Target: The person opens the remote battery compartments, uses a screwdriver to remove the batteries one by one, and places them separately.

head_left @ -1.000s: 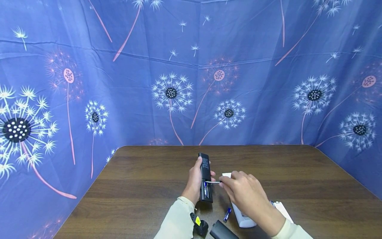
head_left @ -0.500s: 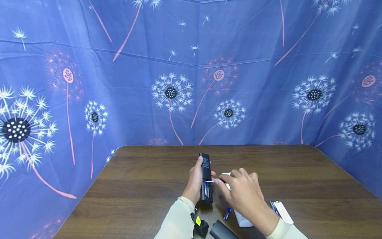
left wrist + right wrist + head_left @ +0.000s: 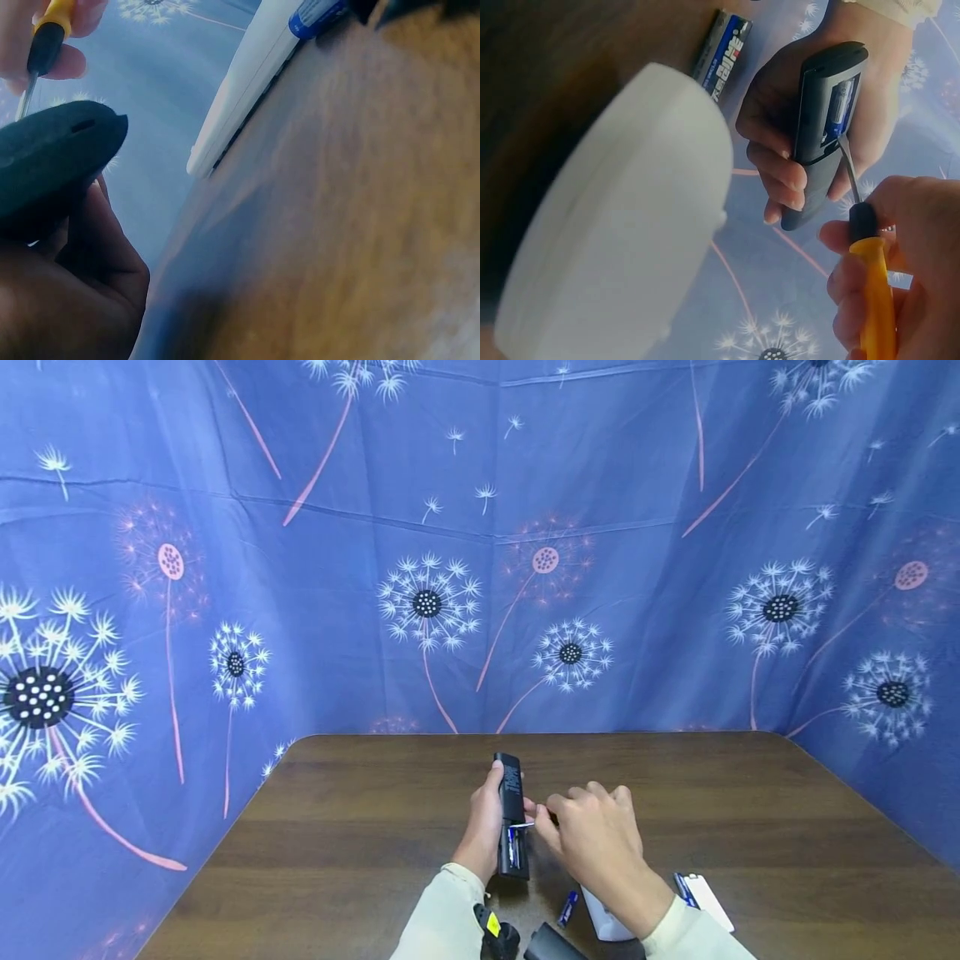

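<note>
My left hand (image 3: 480,827) grips a black remote control (image 3: 512,787), its back turned up and its battery bay uncovered. In the right wrist view a blue and silver battery (image 3: 843,101) lies in that bay. A screwdriver (image 3: 877,300) with a yellow and black handle is held in my right hand (image 3: 596,831), fingers curled round it. Its metal shaft (image 3: 850,171) slants to the bay, with the tip at the battery's end. The left wrist view shows the remote's end and the screwdriver beyond it; the bay is hidden there.
On the brown table (image 3: 360,835) lie a loose blue battery (image 3: 567,908) and a white device (image 3: 606,920), partly under my right forearm. Farther right are a white flat piece (image 3: 709,902) and a blue item (image 3: 685,890) beside it. A black object (image 3: 551,943) sits at the front edge of view.
My right hand has shifted left, closer to the remote, and the screwdriver's tip has stayed at the bay. The left hand keeps its grip. The head view has tilted up slightly.
</note>
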